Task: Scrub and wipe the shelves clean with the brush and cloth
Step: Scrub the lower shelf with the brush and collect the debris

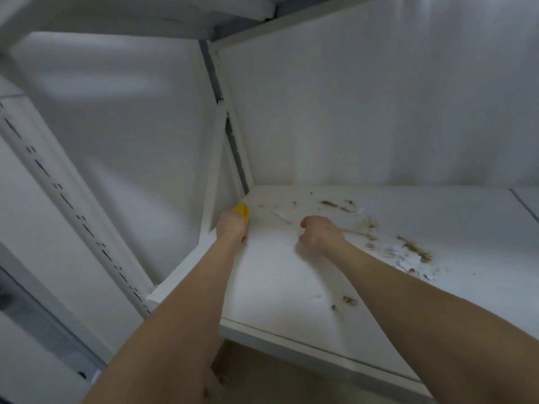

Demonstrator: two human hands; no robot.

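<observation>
Both arms up on the flat white shelf board (pixel 291 287), back-left corner getting the attention

The left grip (pixel 233 225) is curled round a small yellow cleaning item (pixel 242 210) (cloth or brush, honestly can't tell), pressed right into the back-left corner. The right grip (pixel 320 233) is fisted on the shelf nearby; can't tell if anything's in it. Brown crumbs and white paper scraps (pixel 408 252) are scattered just right of it.

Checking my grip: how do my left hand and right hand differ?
The left hand grips a yellow thing at the left edge of the shelf; the right hand is curled, nothing visible in it. The right hand is nearer the brown dirt than the left hand. Both reach over it.
</observation>
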